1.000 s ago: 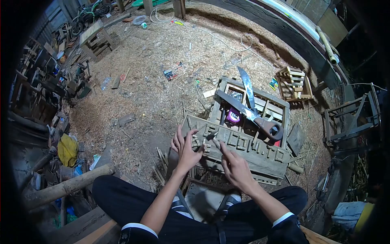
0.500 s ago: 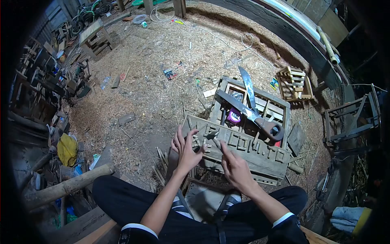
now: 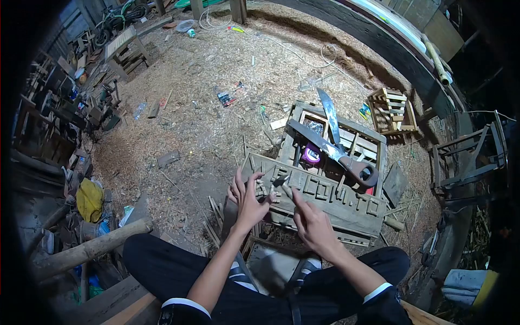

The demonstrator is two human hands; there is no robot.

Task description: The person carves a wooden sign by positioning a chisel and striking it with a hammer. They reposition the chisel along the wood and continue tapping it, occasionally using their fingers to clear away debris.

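Observation:
My right hand (image 3: pixel 316 227) grips the handle of a small hammer (image 3: pixel 281 181), with its dark head low over the left part of a wooden board (image 3: pixel 346 210). My left hand (image 3: pixel 248 201) rests at the board's left end, thumb and fingers apart around small pale wood pieces (image 3: pixel 260 188). Raised wooden letters (image 3: pixel 325 189) run along the board to the right. The board lies on a slatted wooden frame (image 3: pixel 382 157). On that frame are a handsaw (image 3: pixel 330 149), a long blade (image 3: pixel 329 111) and a purple tape measure (image 3: pixel 311 154).
A small slatted crate (image 3: pixel 394 111) stands beyond the frame at right, near a wooden rack (image 3: pixel 471 157). Wood shavings (image 3: pixel 189 86) cover the ground. A bamboo pole (image 3: pixel 92 249) and a yellow cloth (image 3: pixel 90 199) are at left. A pale cable (image 3: pixel 292 50) crosses the floor.
The hammer head has shifted very slightly left, near the left fingers. Both hands otherwise keep almost the same place.

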